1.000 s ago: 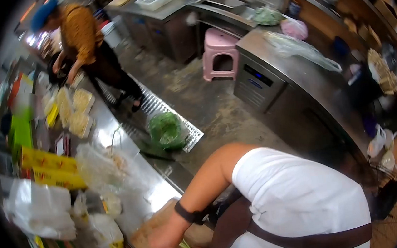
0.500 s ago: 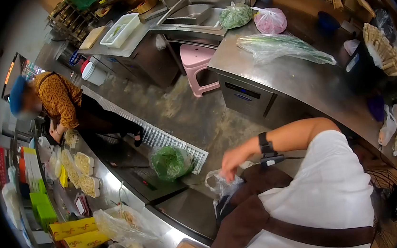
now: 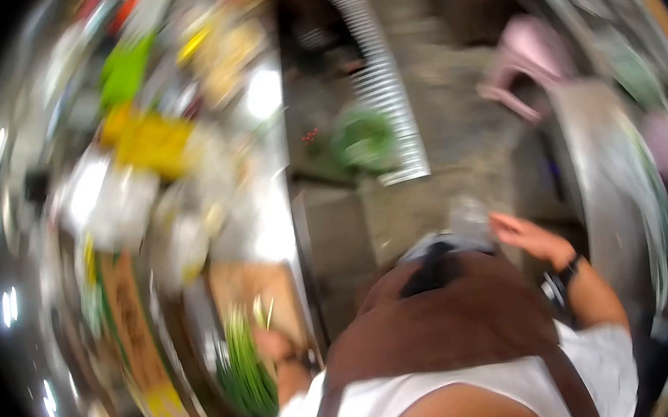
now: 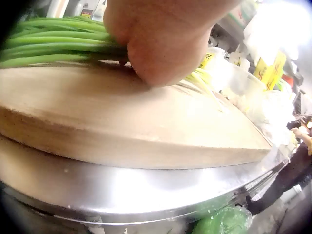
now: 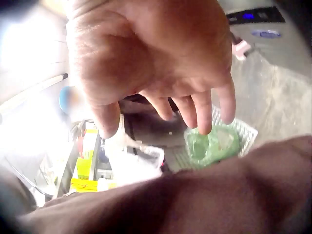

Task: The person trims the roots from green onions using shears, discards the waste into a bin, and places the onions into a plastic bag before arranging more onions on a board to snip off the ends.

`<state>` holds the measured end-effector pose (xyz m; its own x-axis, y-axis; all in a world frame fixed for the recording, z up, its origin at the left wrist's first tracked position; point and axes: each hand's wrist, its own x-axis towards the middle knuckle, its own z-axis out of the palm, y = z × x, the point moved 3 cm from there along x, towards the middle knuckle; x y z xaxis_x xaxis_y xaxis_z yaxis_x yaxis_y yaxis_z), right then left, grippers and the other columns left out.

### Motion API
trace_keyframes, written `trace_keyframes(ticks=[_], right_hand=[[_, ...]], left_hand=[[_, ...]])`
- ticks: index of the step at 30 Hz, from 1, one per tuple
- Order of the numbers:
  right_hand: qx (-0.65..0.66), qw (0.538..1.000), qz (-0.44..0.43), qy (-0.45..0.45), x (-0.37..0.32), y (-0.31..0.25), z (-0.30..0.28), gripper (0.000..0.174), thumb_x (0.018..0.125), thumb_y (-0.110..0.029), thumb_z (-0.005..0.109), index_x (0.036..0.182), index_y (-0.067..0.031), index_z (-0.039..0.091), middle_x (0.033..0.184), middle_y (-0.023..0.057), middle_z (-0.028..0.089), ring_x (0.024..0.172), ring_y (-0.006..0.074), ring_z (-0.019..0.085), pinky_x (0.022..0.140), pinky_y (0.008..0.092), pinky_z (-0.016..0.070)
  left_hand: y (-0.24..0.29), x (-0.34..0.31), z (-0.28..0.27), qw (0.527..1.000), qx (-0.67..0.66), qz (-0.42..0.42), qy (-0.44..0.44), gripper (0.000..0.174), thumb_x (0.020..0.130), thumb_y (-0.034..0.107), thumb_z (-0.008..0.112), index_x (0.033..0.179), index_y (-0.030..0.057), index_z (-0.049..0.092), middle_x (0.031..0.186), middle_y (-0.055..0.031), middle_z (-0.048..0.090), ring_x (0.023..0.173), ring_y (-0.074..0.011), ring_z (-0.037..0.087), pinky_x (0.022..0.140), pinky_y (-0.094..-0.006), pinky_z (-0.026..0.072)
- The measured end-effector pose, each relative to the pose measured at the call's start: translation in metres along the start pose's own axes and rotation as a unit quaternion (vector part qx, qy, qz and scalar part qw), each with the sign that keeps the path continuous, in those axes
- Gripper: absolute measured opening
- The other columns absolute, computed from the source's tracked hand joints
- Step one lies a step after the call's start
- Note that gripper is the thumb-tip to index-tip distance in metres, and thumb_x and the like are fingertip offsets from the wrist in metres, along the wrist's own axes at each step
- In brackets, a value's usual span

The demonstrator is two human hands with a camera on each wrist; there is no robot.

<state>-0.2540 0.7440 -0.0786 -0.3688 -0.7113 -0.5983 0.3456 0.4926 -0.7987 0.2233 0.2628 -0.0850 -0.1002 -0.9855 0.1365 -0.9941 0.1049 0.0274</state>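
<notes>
A bunch of scallions (image 3: 240, 362) lies on the wooden cutting board (image 3: 232, 278), green leaves toward the body and pale ends pointing away. My left hand (image 3: 275, 347) holds the bunch at the board's near right part. In the left wrist view, the left hand (image 4: 161, 44) covers the middle of the stalks, which come out on both sides; its fingers are hidden behind the palm. Off to the right of the apron, my right hand (image 3: 526, 237) is held in the air with fingers extended. The right wrist view shows this right hand (image 5: 161, 63) with an empty palm.
A clear plastic bag (image 3: 468, 218) shows beside the apron. On the floor, a green bag (image 3: 364, 141) stands near a metal grating (image 3: 400, 142). White bags (image 3: 108, 202) and yellow boxes (image 3: 151, 142) crowd the counter beyond the board. A pink stool (image 3: 532, 57) stands by the right counter.
The head view has swung left and down, blurring. My right hand has gone from the board to the clear bag at the waist, then out to the right with its fingers straightened.
</notes>
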Motion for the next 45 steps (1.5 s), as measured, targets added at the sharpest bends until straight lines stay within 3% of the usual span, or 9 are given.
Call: trace_keyframes(ticks=[5, 9, 12, 16, 21, 27, 31, 35, 45], right_hand=[[-0.075, 0.987, 0.094, -0.104, 0.035, 0.039, 0.010, 0.058, 0.092, -0.032, 0.062, 0.134, 0.0040, 0.047, 0.133, 0.0143, 0.052, 0.121, 0.0208, 0.047, 0.102, 0.0312, 0.0369], [-0.222, 0.975, 0.000, -0.032, 0.069, 0.008, -0.001, 0.035, 0.094, -0.030, 0.058, 0.092, 0.0035, 0.069, 0.085, 0.0095, 0.068, 0.078, 0.0161, 0.061, 0.077, 0.0295, 0.0477], [-0.071, 0.994, -0.021, -0.083, 0.104, -0.019, -0.002, 0.036, 0.096, -0.030, 0.054, 0.082, 0.0009, 0.066, 0.080, 0.0103, 0.068, 0.071, 0.0155, 0.061, 0.070, 0.0288, 0.0476], [-0.143, 0.988, -0.048, -0.023, 0.159, -0.074, 0.026, 0.038, 0.097, -0.030, 0.053, 0.073, -0.0015, 0.060, 0.064, 0.0078, 0.063, 0.063, 0.0152, 0.060, 0.059, 0.0251, 0.0443], [-0.118, 0.962, -0.194, -0.149, 0.211, -0.175, 0.161, 0.028, 0.093, -0.012, 0.060, 0.118, 0.0003, 0.057, 0.105, 0.0093, 0.064, 0.093, 0.0133, 0.062, 0.074, 0.0261, 0.0497], [-0.281, 0.828, -0.427, -0.231, 0.254, -0.285, 0.356, 0.036, 0.089, -0.014, 0.063, 0.121, 0.0004, 0.057, 0.116, 0.0142, 0.062, 0.109, 0.0239, 0.059, 0.095, 0.0335, 0.0449], [-0.359, 0.734, -0.531, -0.224, 0.287, -0.340, 0.475, 0.041, 0.086, -0.016, 0.064, 0.124, -0.0015, 0.055, 0.131, 0.0198, 0.052, 0.120, 0.0352, 0.050, 0.102, 0.0390, 0.0403], [-0.475, 0.675, -0.559, -0.080, 0.363, -0.376, 0.559, 0.041, 0.082, -0.029, 0.067, 0.117, -0.0071, 0.064, 0.146, 0.0241, 0.035, 0.131, 0.0428, 0.037, 0.109, 0.0441, 0.0326], [-0.506, 0.617, -0.603, -0.008, 0.463, -0.428, 0.639, 0.038, 0.083, -0.026, 0.064, 0.115, -0.0062, 0.064, 0.124, 0.0173, 0.056, 0.124, 0.0344, 0.046, 0.103, 0.0480, 0.0363]], left_hand=[[-0.052, 0.002, 0.028, 0.998, 0.042, -0.043, -0.021, 0.027, 0.086, 0.007, 0.044, 0.106, -0.0005, 0.061, 0.106, -0.0230, 0.061, 0.103, -0.0388, 0.056, 0.090, -0.0469, 0.0449], [-0.018, -0.002, -0.001, 0.997, 0.032, -0.032, 0.057, 0.025, 0.083, 0.003, 0.047, 0.104, 0.0017, 0.061, 0.105, -0.0210, 0.060, 0.099, -0.0390, 0.057, 0.086, -0.0465, 0.0467], [-0.013, -0.009, -0.004, 0.996, 0.019, -0.046, 0.068, 0.023, 0.082, 0.002, 0.049, 0.103, 0.0021, 0.061, 0.103, -0.0200, 0.059, 0.099, -0.0382, 0.056, 0.084, -0.0464, 0.0472], [-0.013, -0.015, -0.001, 0.994, 0.037, -0.021, 0.104, 0.019, 0.081, 0.003, 0.051, 0.098, 0.0036, 0.059, 0.096, -0.0174, 0.057, 0.093, -0.0359, 0.055, 0.077, -0.0459, 0.0474], [-0.015, -0.013, -0.008, 0.993, 0.052, -0.007, 0.104, 0.015, 0.079, 0.003, 0.052, 0.093, 0.0053, 0.056, 0.093, -0.0141, 0.054, 0.090, -0.0328, 0.054, 0.076, -0.0429, 0.0447], [-0.029, 0.001, -0.011, 0.998, 0.009, -0.023, 0.062, 0.017, 0.075, 0.007, 0.058, 0.092, 0.0046, 0.056, 0.095, -0.0147, 0.054, 0.096, -0.0345, 0.052, 0.080, -0.0450, 0.0427], [-0.038, 0.003, -0.020, 0.997, -0.065, -0.032, -0.018, 0.050, 0.070, 0.019, 0.072, 0.114, 0.0036, 0.053, 0.107, -0.0169, 0.055, 0.106, -0.0364, 0.050, 0.092, -0.0481, 0.0400], [-0.047, 0.010, -0.037, 0.993, -0.099, -0.040, -0.050, 0.068, 0.071, 0.028, 0.076, 0.128, 0.0054, 0.048, 0.117, -0.0154, 0.055, 0.112, -0.0337, 0.050, 0.101, -0.0499, 0.0336], [-0.033, 0.014, -0.078, 0.982, -0.133, -0.056, -0.125, 0.090, 0.067, 0.027, 0.080, 0.143, 0.0076, 0.036, 0.140, -0.0172, 0.041, 0.128, -0.0367, 0.039, 0.113, -0.0565, 0.0158]])
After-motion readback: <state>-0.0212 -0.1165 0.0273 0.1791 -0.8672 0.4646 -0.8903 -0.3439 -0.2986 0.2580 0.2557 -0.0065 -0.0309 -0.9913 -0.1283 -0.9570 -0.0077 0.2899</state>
